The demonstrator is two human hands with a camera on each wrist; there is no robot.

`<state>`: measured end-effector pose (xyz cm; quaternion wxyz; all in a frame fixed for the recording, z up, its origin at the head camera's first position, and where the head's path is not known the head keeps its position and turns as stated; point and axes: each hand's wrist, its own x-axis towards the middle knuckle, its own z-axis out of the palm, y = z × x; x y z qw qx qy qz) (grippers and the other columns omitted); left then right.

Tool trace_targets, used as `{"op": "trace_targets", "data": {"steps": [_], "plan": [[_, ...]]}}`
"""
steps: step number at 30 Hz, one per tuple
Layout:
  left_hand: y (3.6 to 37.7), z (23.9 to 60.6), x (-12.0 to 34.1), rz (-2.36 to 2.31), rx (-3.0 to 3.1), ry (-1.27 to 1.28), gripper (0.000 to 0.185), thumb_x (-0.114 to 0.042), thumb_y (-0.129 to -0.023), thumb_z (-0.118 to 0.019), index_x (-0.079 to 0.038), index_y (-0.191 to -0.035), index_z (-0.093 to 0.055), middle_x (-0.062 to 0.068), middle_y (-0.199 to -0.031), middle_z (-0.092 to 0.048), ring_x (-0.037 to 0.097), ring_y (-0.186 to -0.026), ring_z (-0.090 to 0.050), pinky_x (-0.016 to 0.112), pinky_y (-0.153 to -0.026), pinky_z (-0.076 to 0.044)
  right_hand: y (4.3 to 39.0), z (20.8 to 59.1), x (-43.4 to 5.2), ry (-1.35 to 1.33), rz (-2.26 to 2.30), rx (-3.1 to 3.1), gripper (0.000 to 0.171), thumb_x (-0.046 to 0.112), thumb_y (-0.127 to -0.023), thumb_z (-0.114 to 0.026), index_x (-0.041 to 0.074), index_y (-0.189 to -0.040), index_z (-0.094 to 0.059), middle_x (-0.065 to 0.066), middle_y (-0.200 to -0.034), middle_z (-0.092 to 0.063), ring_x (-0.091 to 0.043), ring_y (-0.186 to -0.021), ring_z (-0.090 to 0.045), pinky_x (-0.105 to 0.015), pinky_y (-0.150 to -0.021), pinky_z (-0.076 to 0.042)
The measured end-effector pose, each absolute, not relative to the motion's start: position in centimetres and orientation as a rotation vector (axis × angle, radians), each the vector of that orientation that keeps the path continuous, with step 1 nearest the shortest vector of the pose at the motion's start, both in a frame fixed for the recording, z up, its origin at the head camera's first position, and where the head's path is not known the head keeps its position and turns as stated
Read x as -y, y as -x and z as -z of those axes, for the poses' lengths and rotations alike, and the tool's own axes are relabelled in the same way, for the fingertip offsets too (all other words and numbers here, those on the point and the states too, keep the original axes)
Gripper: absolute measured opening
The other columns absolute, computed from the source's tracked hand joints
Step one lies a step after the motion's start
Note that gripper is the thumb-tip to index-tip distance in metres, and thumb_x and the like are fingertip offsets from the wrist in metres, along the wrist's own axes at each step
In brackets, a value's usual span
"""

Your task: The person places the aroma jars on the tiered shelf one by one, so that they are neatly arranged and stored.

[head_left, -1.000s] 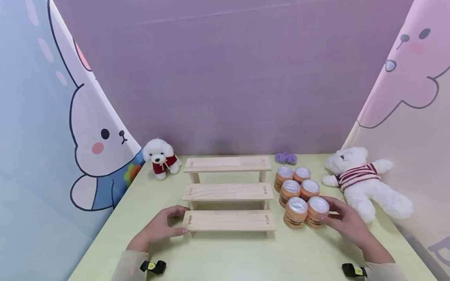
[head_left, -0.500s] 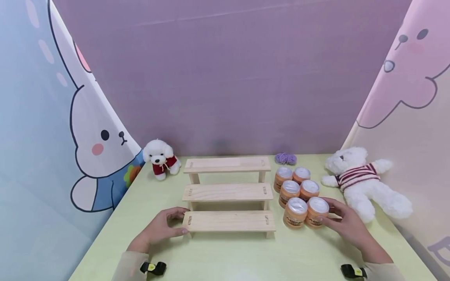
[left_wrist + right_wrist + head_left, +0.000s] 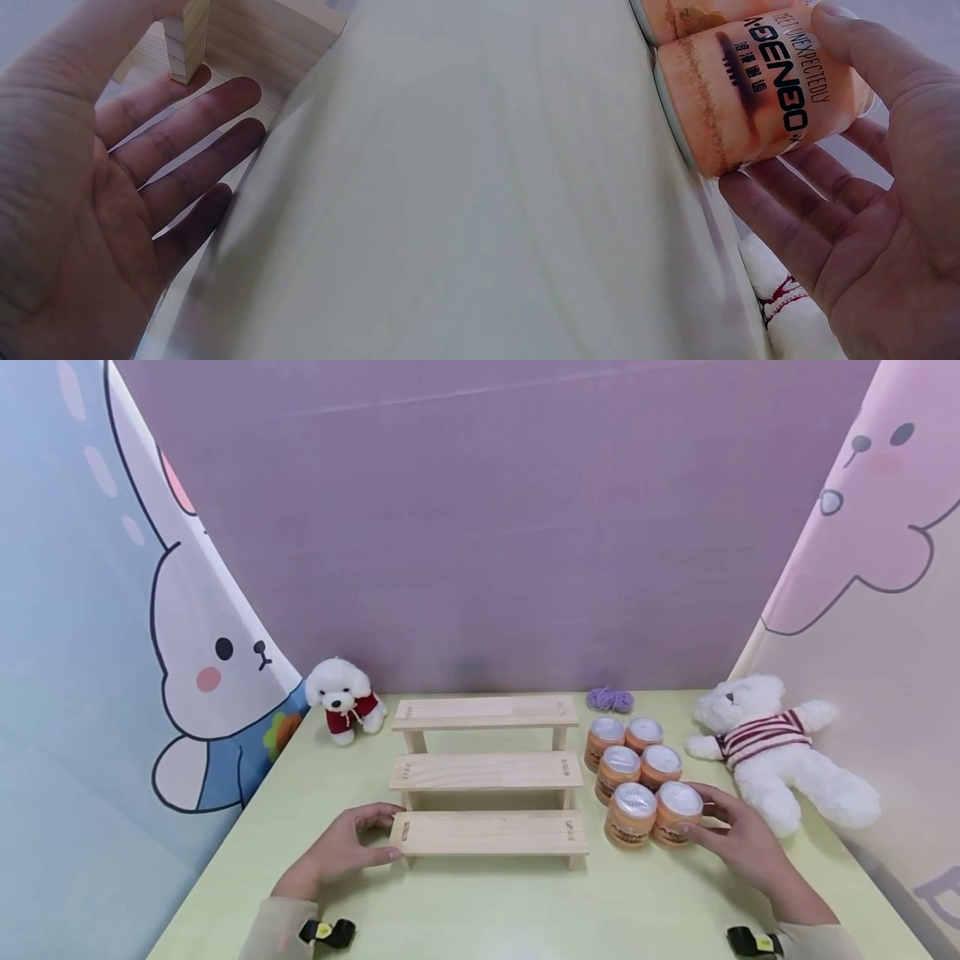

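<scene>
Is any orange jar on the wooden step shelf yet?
No: all six orange jars stand on the table right of the wooden step shelf.

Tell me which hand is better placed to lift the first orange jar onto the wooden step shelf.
Right, probably. The right hand already cups the nearest orange jar in the cluster, while the left hand rests at the far end of the wooden step shelf, away from the jars.

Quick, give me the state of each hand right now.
Left hand: open, fingers straight, touching the left end of the wooden rack.
Right hand: fingers and thumb curled round the nearest orange jar.
</scene>
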<state>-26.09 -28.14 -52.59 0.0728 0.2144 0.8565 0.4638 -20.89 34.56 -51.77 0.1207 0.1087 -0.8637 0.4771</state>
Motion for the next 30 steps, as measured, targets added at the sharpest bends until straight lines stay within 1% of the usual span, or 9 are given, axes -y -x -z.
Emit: {"op": "trace_targets", "data": {"steps": [3, 6, 10, 15, 18, 22, 25, 27, 30], "plan": [[26.04, 52.56, 28.15, -1.397, -2.566, -0.636, 0.054, -0.029, -0.087, -0.088, -0.016, -0.134, -0.067, -0.005, -0.115, -0.074, 0.020, -0.111, -0.066, 0.059, -0.106, -0.041, 20.89, 51.79, -34.38, -0.306, -1.373, 2.519, 0.060, 0.011, -0.089, -0.085, 0.001, -0.143, -0.059, -0.018, -0.126, -0.067, 0.004, -0.102, -0.063, -0.028, -0.074, -0.060], [26.02, 52.56, 28.15, -1.394, -2.565, -0.632, 0.054, -0.030, -0.087, -0.088, -0.015, -0.135, -0.067, -0.004, -0.114, -0.074, 0.021, -0.111, -0.066, 0.059, -0.107, -0.040, 20.91, 51.83, -34.26, -0.309, -1.343, 2.503, 0.059, 0.009, -0.089, -0.086, 0.001, -0.141, -0.060, -0.019, -0.125, -0.067, 0.005, -0.102, -0.062, -0.026, -0.075, -0.059], [26.08, 52.66, 28.15, -1.390, -2.566, -0.631, 0.054, -0.030, -0.087, -0.088, -0.015, -0.135, -0.067, -0.004, -0.114, -0.074, 0.021, -0.112, -0.066, 0.059, -0.107, -0.040, 20.90, 51.98, -34.26, -0.323, -1.313, 2.474, 0.058, 0.007, -0.088, -0.086, 0.001, -0.140, -0.061, -0.017, -0.122, -0.068, 0.006, -0.103, -0.060, -0.023, -0.077, -0.058], [26.09, 52.63, 28.08, -1.385, -2.571, -0.632, 0.054, -0.030, -0.087, -0.088, -0.015, -0.135, -0.067, -0.005, -0.115, -0.073, 0.021, -0.112, -0.066, 0.057, -0.107, -0.041, 20.78, 51.99, -34.27, -0.325, -1.316, 2.431, 0.059, 0.003, -0.086, -0.086, 0.000, -0.139, -0.061, -0.016, -0.119, -0.070, 0.007, -0.105, -0.059, -0.022, -0.075, -0.057], [26.09, 52.60, 28.09, -1.378, -2.576, -0.634, 0.054, -0.031, -0.087, -0.088, -0.016, -0.135, -0.067, -0.005, -0.116, -0.073, 0.020, -0.111, -0.066, 0.054, -0.106, -0.042, 20.68, 51.83, -34.17, -0.318, -1.308, 2.409, 0.059, 0.000, -0.085, -0.086, -0.001, -0.138, -0.061, -0.010, -0.116, -0.071, 0.007, -0.103, -0.060, -0.021, -0.074, -0.057], [26.16, 52.71, 28.17, -1.387, -2.573, -0.638, 0.054, -0.030, -0.087, -0.088, -0.016, -0.135, -0.067, -0.004, -0.117, -0.073, 0.019, -0.111, -0.066, 0.052, -0.105, -0.044, 20.60, 51.68, -34.17, -0.297, -1.307, 2.385, 0.058, 0.000, -0.085, -0.086, -0.002, -0.138, -0.061, 0.006, -0.112, -0.070, 0.008, -0.102, -0.059, -0.020, -0.073, -0.057], [26.20, 52.80, 28.22, -1.394, -2.564, -0.643, 0.054, -0.030, -0.088, -0.088, -0.016, -0.135, -0.066, -0.004, -0.117, -0.073, 0.019, -0.111, -0.066, 0.052, -0.105, -0.044, 20.60, 51.61, -34.31, -0.254, -1.286, 2.376, 0.059, 0.002, -0.085, -0.086, -0.002, -0.138, -0.061, 0.017, -0.112, -0.067, 0.010, -0.102, -0.058, -0.019, -0.073, -0.056], [26.23, 52.85, 28.23, -1.390, -2.563, -0.643, 0.054, -0.030, -0.088, -0.087, -0.016, -0.135, -0.066, -0.004, -0.117, -0.073, 0.019, -0.111, -0.066, 0.052, -0.105, -0.044, 20.64, 51.53, -34.41, -0.223, -1.269, 2.362, 0.059, 0.002, -0.085, -0.087, -0.001, -0.138, -0.062, 0.020, -0.112, -0.064, 0.011, -0.102, -0.058, -0.018, -0.072, -0.055], [26.25, 52.87, 28.20, -1.385, -2.565, -0.642, 0.053, -0.030, -0.088, -0.087, -0.016, -0.135, -0.066, -0.004, -0.117, -0.073, 0.019, -0.111, -0.066, 0.051, -0.105, -0.044, 20.73, 51.28, -34.50, -0.194, -1.248, 2.326, 0.059, 0.000, -0.084, -0.087, -0.002, -0.137, -0.062, 0.022, -0.112, -0.063, 0.011, -0.102, -0.057, -0.016, -0.072, -0.055]]}}
